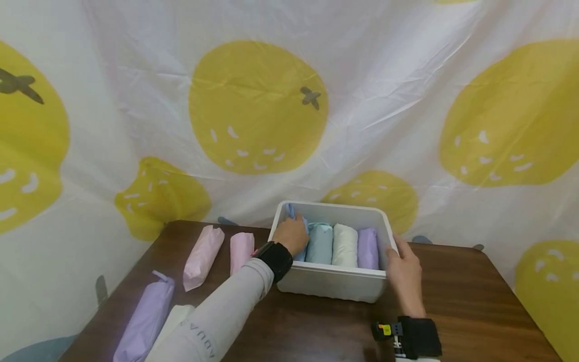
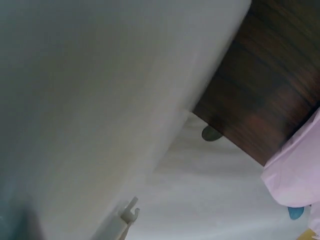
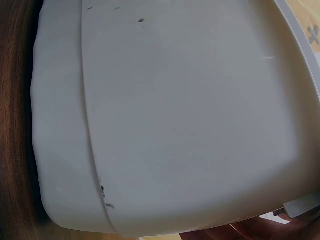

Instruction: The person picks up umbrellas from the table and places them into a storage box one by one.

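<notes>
A white plastic bin [image 1: 332,284] stands on the table, its wall filling most of both wrist views. Inside, side by side, are a blue fabric roll [image 1: 300,254], a grey-blue roll [image 1: 319,245], a cream roll [image 1: 345,246] and a purple roll [image 1: 368,249]. My left hand [image 1: 290,235] reaches over the bin's left end and grips the blue roll, whose loop shows above the fingers; the fingertips are partly hidden. With the thumb at the rim and fingers along the outside, my right hand [image 1: 404,269] holds the bin's right end.
Left of the bin lie a pale pink roll [image 1: 203,256], a pink roll [image 1: 242,250], a lilac roll [image 1: 145,317] with a loop, and a whitish roll [image 1: 174,322] partly under my left sleeve. A fruit-print curtain [image 1: 362,100] hangs behind the brown table [image 1: 466,301].
</notes>
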A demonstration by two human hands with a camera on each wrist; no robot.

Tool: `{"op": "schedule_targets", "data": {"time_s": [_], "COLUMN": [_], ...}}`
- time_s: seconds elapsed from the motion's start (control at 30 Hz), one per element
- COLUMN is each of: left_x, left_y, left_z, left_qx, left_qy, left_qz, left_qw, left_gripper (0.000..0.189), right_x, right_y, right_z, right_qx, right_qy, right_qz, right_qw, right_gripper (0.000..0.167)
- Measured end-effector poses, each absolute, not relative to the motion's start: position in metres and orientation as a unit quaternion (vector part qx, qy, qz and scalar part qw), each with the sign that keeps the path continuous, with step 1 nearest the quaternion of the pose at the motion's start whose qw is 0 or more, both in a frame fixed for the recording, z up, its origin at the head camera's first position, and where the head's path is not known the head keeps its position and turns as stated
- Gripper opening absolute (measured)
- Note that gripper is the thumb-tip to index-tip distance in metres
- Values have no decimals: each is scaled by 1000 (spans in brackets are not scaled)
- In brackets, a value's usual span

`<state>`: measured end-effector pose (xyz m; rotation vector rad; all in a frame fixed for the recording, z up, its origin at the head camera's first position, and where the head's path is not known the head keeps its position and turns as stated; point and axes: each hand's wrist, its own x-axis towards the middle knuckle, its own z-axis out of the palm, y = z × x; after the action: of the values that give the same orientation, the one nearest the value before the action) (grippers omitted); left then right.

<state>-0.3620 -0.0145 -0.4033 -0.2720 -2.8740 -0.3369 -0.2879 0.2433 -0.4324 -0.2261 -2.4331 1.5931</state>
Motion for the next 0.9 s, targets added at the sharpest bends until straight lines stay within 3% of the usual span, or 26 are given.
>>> {"op": "schedule_targets", "data": {"time_s": [0.47, 0.77, 0.9], "left_x": [-345, -309, -292], "left_y": [-39, -83, -108], "left_z": [-388, -375, -380], "left_qx": [-141, -154, -122], "left_qy": [-961, -918, -917], "left_qz": [-188, -258, -267], "left_qw": [148, 258, 272], "left_gripper": [49, 54, 55], "right_x": [-294, -297, -299], "right_y": [238, 236, 236], "right_z": [-434, -433, -433], "right_qx": [-74, -72, -70], "right_qy": [-824, -825, -824], "right_qz": [549, 550, 551], "right_qw": [114, 106, 108], "right_gripper": [54, 55, 55]}}
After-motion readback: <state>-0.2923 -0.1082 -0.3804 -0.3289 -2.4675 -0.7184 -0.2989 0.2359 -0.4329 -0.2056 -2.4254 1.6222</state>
